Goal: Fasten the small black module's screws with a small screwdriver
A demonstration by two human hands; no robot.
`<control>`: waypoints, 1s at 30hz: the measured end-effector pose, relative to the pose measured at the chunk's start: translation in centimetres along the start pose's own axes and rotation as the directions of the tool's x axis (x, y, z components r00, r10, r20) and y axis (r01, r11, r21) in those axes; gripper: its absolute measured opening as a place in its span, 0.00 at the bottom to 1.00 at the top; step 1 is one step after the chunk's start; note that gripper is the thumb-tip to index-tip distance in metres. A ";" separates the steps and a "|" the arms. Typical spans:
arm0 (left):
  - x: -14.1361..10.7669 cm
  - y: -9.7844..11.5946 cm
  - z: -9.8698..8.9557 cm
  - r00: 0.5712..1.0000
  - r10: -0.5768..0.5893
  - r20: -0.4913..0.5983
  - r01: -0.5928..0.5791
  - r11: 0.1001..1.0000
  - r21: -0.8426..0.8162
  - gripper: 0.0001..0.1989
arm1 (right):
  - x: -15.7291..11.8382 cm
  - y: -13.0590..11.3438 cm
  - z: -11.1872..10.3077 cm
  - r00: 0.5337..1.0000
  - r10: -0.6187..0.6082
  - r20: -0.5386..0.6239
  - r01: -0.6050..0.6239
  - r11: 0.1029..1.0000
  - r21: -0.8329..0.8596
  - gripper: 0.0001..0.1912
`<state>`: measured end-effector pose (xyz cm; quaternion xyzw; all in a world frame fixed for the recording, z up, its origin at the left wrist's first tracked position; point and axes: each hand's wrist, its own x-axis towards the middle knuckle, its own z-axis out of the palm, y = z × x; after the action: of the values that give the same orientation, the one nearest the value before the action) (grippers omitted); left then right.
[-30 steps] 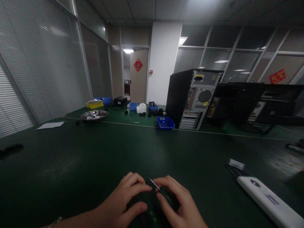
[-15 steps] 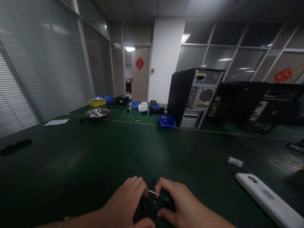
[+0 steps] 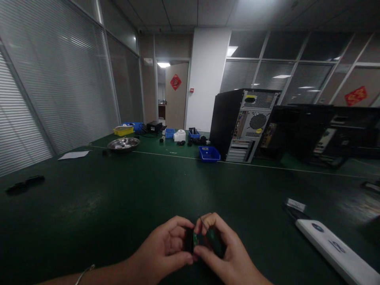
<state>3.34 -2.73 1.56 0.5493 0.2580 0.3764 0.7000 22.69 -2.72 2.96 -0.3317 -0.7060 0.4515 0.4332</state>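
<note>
My left hand (image 3: 168, 245) is closed, with fingers and thumb around a small black part (image 3: 189, 240) in front of me, low in the view. A small green circuit board (image 3: 195, 239) shows at the side of that part, between the two hands. My right hand (image 3: 224, 247) is closed too, and its thumb and fingertips meet the board's edge. A tool with a thin metal shaft (image 3: 203, 222) sticks up between the right fingers. Its dark body lies mostly in the palm, so the exact kind is unclear.
A white power strip-like bar (image 3: 335, 245) lies on the green table at right. Further back stand a black computer tower (image 3: 252, 126), a blue bin (image 3: 209, 154) and a steel bowl (image 3: 123, 145). Dark glasses-like object (image 3: 25, 185) and paper (image 3: 73, 155) lie left.
My left hand has turned so its palm and thumb show beside the black part. The tool's shaft, lying across between the hands before, now points up by the right fingers. The board shows more.
</note>
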 end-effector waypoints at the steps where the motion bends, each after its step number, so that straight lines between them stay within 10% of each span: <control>1: 0.0 0.1 0.2 1.000 -0.010 -0.010 0.009 0.999 -0.047 0.19 | -0.1 0.0 0.2 1.000 -0.016 -0.002 0.016 1.000 0.004 0.10; 19: 0.3 0.9 0.7 0.993 0.010 -0.122 -0.004 0.999 0.046 0.11 | -0.5 1.3 0.9 0.959 -0.273 0.074 0.283 0.934 -0.220 0.15; 30: 0.4 1.1 -0.5 0.975 0.014 -0.223 0.022 0.987 0.160 0.24 | -0.6 0.8 0.2 0.966 -0.247 0.076 0.258 0.939 -0.229 0.13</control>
<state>2.90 -2.03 2.48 0.5578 0.3658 0.4124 0.6205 22.80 -3.05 1.97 -0.2772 -0.8012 0.3124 0.4285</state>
